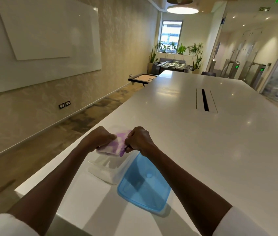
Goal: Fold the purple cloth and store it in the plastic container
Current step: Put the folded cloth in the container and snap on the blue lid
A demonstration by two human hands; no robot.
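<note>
A long white table [194, 133] carries everything. Near its front edge lies a blue lid [143, 186], touching the clear plastic container [104, 169] on its left. Above the container's far side the left hand [99, 136] and right hand [139, 137] each pinch the purple cloth [116, 145] — a small folded bundle held between them.

Head-worn view, facing forward and down, close over table [203, 150]
</note>
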